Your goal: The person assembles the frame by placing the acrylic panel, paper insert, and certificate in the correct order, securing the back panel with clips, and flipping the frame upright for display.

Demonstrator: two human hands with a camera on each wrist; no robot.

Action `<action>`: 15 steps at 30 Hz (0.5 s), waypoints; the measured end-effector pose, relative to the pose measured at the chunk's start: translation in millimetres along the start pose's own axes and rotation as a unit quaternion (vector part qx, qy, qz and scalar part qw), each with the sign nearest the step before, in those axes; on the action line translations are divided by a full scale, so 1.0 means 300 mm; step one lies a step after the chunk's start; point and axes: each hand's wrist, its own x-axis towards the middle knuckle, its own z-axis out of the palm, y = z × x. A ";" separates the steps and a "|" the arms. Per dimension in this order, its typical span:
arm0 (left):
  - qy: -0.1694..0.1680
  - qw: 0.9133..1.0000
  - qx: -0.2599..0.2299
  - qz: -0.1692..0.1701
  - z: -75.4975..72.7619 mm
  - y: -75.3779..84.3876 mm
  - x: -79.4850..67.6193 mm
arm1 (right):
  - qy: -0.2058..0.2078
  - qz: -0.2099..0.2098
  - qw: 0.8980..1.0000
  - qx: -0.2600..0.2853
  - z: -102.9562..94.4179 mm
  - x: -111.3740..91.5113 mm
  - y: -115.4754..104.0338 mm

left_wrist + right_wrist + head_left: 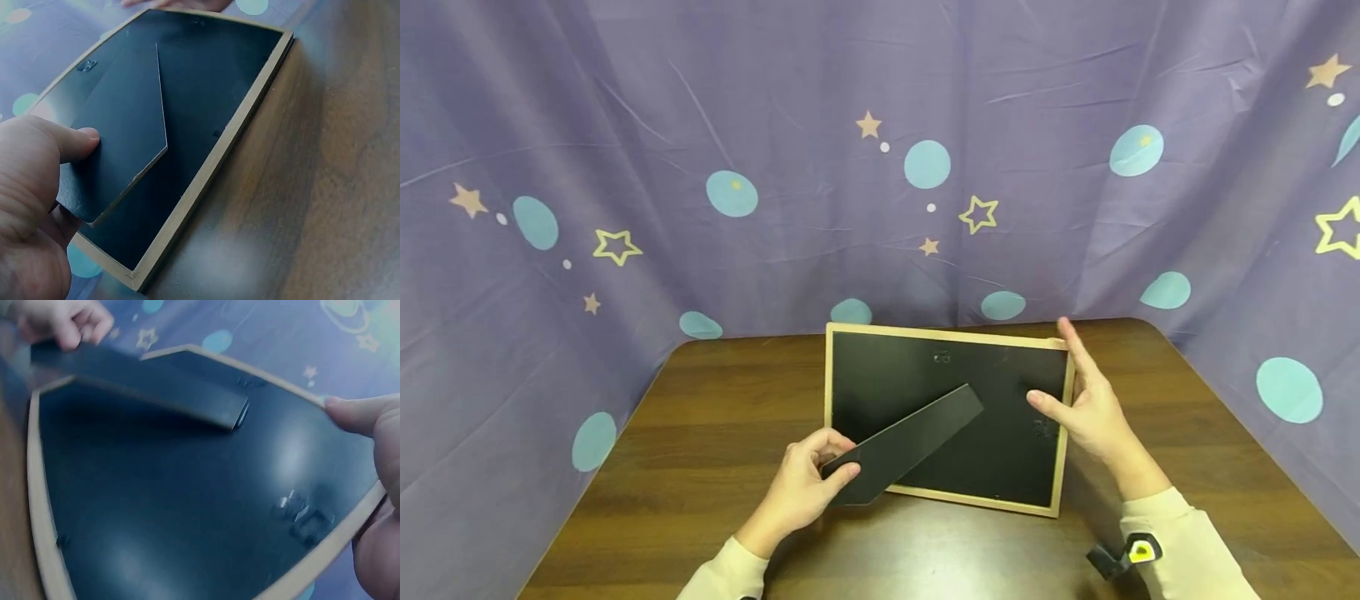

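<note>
A picture frame (pixel 1015 450) with a pale wood border and a black back stands tilted on the table, its back towards me. A black easel leg (pixel 910 437) slants out from the middle of that back. My left hand (pixel 805 483) pinches the leg's wide free end between thumb and fingers, and the left wrist view shows the thumb on the leg (pixel 125 125). At the frame's right side, my right hand (pixel 1093 412) holds the edge near the upper corner, thumb over the back. Some of its fingers are hidden behind the border (pixel 325 562).
Under the frame lies a brown wood-grain table (pixel 715 450). A purple curtain (pixel 820 208) with stars and blue dots surrounds its back and sides. Small metal hangers (pixel 306 515) sit on the frame's back. A black strap (pixel 1108 562) hangs by the right sleeve.
</note>
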 end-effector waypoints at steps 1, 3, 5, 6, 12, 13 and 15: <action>0.000 1.000 0.003 0.001 0.002 -0.007 -0.002 | 0.005 -0.006 0.999 0.050 0.001 0.006 -0.010; -0.001 1.000 0.009 -0.002 0.012 -0.037 -0.008 | 0.009 -0.017 0.989 0.150 0.005 0.019 -0.026; 0.003 1.000 0.017 -0.003 0.021 -0.071 -0.013 | 0.012 -0.009 0.974 0.227 0.007 0.031 -0.035; 0.007 1.000 0.022 -0.005 0.024 -0.090 -0.016 | 0.013 -0.005 0.968 0.250 0.008 0.036 -0.039; 0.037 0.999 0.037 -0.001 0.026 -0.151 -0.024 | 0.008 -0.007 0.963 0.271 0.017 0.070 -0.048; 0.041 0.998 0.038 0.003 0.026 -0.156 -0.023 | 0.008 -0.014 0.965 0.263 0.019 0.077 -0.050; 0.045 0.998 0.040 0.010 0.024 -0.164 -0.022 | 0.011 -0.028 0.971 0.236 0.023 0.091 -0.056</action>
